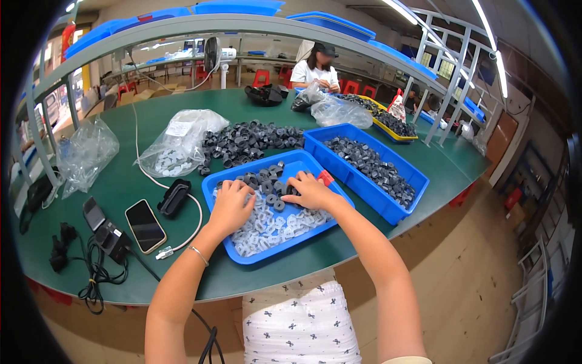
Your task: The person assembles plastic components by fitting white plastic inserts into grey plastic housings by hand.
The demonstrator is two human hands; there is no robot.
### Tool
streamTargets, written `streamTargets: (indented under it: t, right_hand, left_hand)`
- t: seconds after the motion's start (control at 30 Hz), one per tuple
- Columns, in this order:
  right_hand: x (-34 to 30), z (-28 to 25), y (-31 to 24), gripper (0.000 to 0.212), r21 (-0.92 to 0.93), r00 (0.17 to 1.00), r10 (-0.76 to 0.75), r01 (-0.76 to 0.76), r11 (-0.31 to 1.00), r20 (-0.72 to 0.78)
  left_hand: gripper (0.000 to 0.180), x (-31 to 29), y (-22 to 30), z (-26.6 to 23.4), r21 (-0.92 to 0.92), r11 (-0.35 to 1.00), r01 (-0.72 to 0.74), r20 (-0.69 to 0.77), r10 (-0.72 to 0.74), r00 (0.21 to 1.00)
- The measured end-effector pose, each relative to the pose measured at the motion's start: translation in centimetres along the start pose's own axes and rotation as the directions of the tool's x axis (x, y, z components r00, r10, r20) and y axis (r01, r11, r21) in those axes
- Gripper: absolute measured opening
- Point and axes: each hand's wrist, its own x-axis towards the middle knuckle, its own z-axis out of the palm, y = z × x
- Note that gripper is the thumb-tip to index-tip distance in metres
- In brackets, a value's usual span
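Head view: at frame centre, left hand [232, 204] and right hand [311, 193] curled over dark rings [271, 199] beside pale clips [259, 237]; whether the fingers pinched any was unclear. The walled blue tray [245, 260] presumably prevented scattering.

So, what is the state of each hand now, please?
Left hand: partly curled over blue tray; grip unclear.
Right hand: partly curled at dark grey rings; grip unclear.

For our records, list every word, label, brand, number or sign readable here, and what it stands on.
No text can be read.
White label on the clear plastic bag: too small and blurred.
Red-and-white bag: any print too small.
Phone: dark screen, no readable text.
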Motion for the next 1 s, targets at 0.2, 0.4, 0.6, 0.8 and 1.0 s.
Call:
streamTargets:
  t: [0.2, 0.4, 0.6, 0.8, 1.0]
  right_hand:
    - [1.8, 1.6, -1.0, 0.04, 0.046, 0.975, -0.084, 0.095, 0.994, -0.205]
    - [3.1, 1.7, -1.8, 0.061, 0.242, 0.97, 0.019, 0.041, 0.969, -0.242]
    - [4.1, 2.4, -4.4, 0.056, 0.064, 0.948, -0.007, 0.029, 0.998, -0.319]
    - [5.9, 3.0, -3.6, 0.032, 0.2, 0.907, -0.06, 0.156, 0.967, -0.417]
    - [7.7, 3.4, -1.1, 0.02, 0.702, 0.913, 0.123, 0.208, 0.681, -0.389]
  left_hand:
    - [0.015, -0.2, 0.3, 0.1, 0.042, 0.998, -0.057, -0.015, 0.057, 0.998]
    - [0.016, -0.2, 0.4, 0.0, 0.049, 0.998, -0.032, 0.014, 0.032, 0.999]
    - [0.017, 0.2, 0.8, 0.1, 0.058, 0.998, -0.012, 0.013, 0.012, 1.0]
    - [0.019, 0.5, 0.4, -0.3, 0.071, 0.997, 0.01, -0.017, -0.009, 1.0]
    - [0.015, 1.1, 1.6, -1.2, -0.09, 0.992, -0.089, -0.204, 0.069, 0.977]
